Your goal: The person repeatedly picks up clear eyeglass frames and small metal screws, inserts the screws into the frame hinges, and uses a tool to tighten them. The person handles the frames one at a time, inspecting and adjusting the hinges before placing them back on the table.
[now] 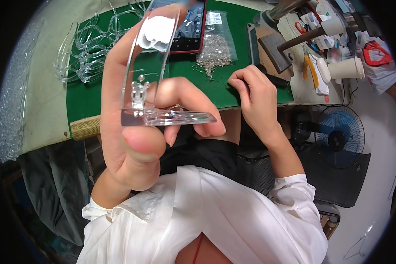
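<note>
Head view: left hand (132, 132) grip clamped on a clear plastic piece (147, 75), raised close to the camera, thumb below, fingers behind. Right hand (255, 97) grip pinched together at the green mat (88, 94) edge on the bench (44, 114); whether it holds anything, cannot tell. Just beyond that grip, a pile of small metal parts (213, 53); a phone (189, 26) beside it.

A red-framed phone screen (188, 26) lies beside a clear white-labelled bag (215, 42).
</note>
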`<state>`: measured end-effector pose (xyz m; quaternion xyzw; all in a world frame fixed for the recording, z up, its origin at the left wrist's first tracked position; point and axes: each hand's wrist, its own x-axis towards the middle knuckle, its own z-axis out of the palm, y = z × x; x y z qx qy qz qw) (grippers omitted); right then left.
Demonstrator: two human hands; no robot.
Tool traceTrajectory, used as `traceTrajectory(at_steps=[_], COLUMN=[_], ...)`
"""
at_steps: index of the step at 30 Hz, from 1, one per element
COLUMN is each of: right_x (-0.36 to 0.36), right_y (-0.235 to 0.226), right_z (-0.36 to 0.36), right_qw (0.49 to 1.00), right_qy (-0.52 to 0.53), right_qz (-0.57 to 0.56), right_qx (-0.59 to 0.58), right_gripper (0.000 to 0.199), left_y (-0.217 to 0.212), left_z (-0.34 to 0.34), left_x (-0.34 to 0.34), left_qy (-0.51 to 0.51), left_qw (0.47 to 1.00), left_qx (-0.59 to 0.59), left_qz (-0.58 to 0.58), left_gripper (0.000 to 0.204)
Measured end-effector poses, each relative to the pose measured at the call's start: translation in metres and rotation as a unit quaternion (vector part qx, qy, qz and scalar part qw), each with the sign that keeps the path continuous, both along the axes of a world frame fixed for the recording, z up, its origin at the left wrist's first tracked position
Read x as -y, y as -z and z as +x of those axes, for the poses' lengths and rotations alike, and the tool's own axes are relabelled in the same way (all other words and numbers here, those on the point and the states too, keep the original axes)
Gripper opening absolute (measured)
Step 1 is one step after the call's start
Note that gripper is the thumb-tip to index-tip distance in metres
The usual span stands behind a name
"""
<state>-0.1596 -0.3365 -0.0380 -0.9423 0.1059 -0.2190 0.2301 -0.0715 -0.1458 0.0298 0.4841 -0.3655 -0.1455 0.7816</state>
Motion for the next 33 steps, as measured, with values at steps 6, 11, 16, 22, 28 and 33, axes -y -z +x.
traceTrajectory(at_steps=[6,11,16,22,28,33], right_x=[-0.018,-0.018,-0.018,-0.005,0.006,-0.003], right_y=[-0.003,0.004,0.004,-0.003,-0.069,-0.092], right_z=[-0.002,0.0,0.002,-0.007,-0.004,0.002], right_qw=[0.998,0.997,0.994,0.995,0.963,0.938], right_qy=[0.042,0.05,0.044,-0.025,-0.17,-0.253], right_qz=[-0.036,-0.062,-0.098,-0.083,0.113,-0.03], right_qx=[-0.009,-0.002,-0.004,-0.039,0.176,0.236], right_gripper=[0.021,0.014,0.013,0.013,0.013,0.021], left_y=[0.014,-0.006,-0.003,0.014,0.034,0.038], left_z=[-0.001,-0.002,-0.004,0.001,0.0,-0.013], left_x=[0.003,-0.001,0.003,0.003,0.024,0.038], left_qy=[0.047,-0.017,-0.042,0.028,0.19,0.131], left_qw=[0.99,0.989,0.99,0.993,0.978,0.983], left_qx=[-0.114,-0.067,-0.063,-0.022,0.049,0.122], left_qz=[-0.067,0.132,0.118,0.113,0.069,0.044], left_gripper=[0.111,0.114,0.111,0.108,0.097,0.078])
